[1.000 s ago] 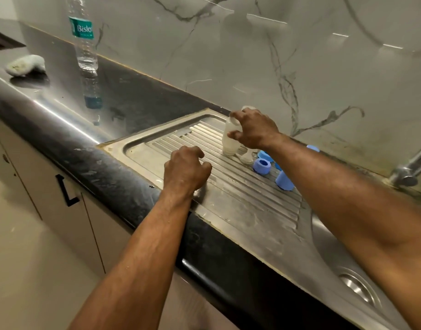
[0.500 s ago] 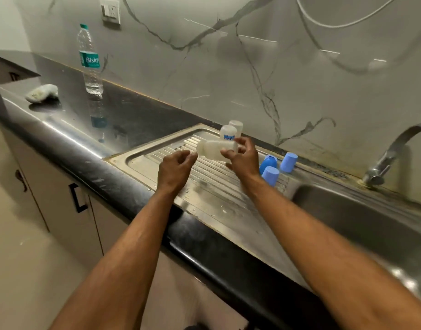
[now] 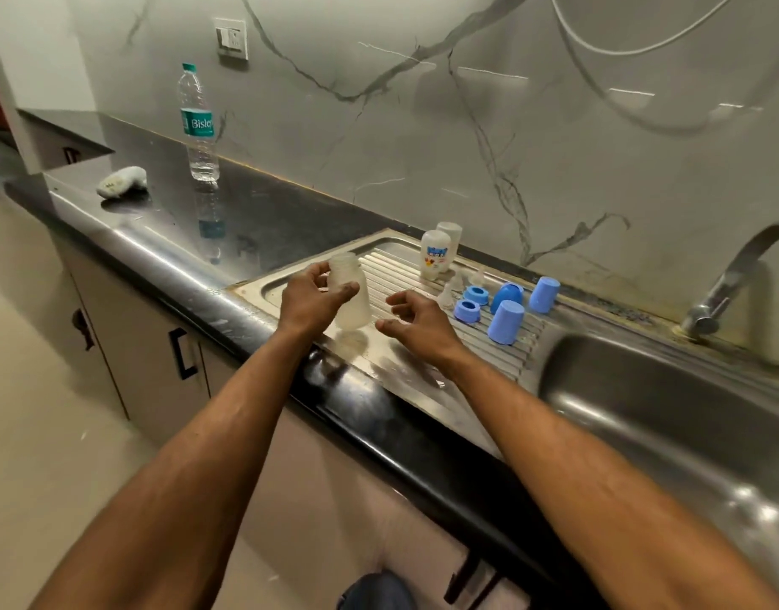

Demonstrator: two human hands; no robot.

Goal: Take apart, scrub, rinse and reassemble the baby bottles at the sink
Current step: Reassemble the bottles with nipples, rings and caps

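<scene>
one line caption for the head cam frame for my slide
Left hand holds an open baby bottle over the drainboard; right hand empty beside it.

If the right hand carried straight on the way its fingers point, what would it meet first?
Most likely the bare bottle gripped by the left hand; the right hand points left toward it, though depth is unclear.

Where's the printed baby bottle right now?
Head view: the printed baby bottle stands at the back of the drainboard, just in front of a plain bottle, left of the blue rings and caps, beyond both hands.
</scene>
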